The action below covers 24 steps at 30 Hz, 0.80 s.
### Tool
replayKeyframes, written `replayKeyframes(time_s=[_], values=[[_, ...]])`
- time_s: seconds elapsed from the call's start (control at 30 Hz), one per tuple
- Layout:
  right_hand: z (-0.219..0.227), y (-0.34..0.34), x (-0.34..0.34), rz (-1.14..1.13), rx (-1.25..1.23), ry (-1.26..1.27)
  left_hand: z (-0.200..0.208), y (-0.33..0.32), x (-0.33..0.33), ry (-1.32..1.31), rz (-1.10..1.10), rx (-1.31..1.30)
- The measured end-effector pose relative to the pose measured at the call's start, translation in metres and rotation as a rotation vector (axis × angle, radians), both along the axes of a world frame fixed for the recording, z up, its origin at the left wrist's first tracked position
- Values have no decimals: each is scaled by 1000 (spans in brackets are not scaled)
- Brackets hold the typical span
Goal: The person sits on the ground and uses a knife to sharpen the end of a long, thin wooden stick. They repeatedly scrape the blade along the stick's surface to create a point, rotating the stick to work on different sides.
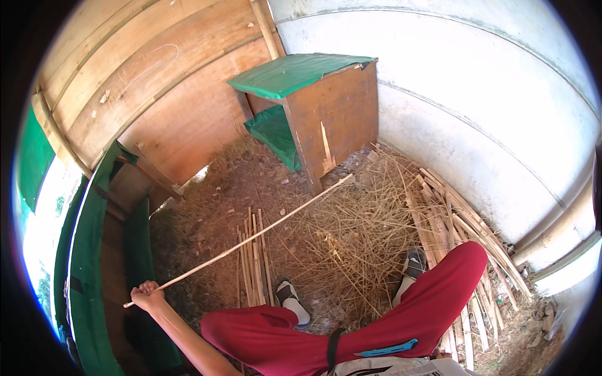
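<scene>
My left hand (147,296) is closed around one end of a long, thin, pale stick (251,239), out to the left of my knees. From there the stick slants up and to the right over the ground, its far end near the foot of a wooden cabinet. Nothing of my right hand shows. On my lap, over the red trousers (263,329), lies a slim blue tool (390,348) that looks like a cutter; its exact kind is unclear. Beneath the middle of the stick, several pale strips (252,263) lie side by side on the ground.
A wooden cabinet (342,116) with a green cover stands against the far walls. Straw-like shavings (351,250) litter the ground before me. A pile of split sticks (467,219) lies along the white wall (476,94) at right. Green-covered shelving (88,269) stands at left.
</scene>
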State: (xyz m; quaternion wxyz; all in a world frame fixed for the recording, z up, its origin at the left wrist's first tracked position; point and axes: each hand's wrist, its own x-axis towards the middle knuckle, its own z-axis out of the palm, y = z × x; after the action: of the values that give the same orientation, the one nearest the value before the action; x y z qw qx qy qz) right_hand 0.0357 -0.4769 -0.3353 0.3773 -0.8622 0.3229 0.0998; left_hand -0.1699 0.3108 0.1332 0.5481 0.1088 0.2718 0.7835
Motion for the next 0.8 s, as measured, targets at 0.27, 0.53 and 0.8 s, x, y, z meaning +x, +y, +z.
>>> replayKeyframes(time_s=[0.27, 0.53, 0.8], values=[[11, -21, 12, 551, -444, -231, -54, 38, -7, -208, 107, -541], [268, 83, 251, 45, -25, -968, -64, 38, 7, -328, 128, -611], [371, 190, 129, 2072, 160, -399, -86, 45, 3, -553, -111, -215]])
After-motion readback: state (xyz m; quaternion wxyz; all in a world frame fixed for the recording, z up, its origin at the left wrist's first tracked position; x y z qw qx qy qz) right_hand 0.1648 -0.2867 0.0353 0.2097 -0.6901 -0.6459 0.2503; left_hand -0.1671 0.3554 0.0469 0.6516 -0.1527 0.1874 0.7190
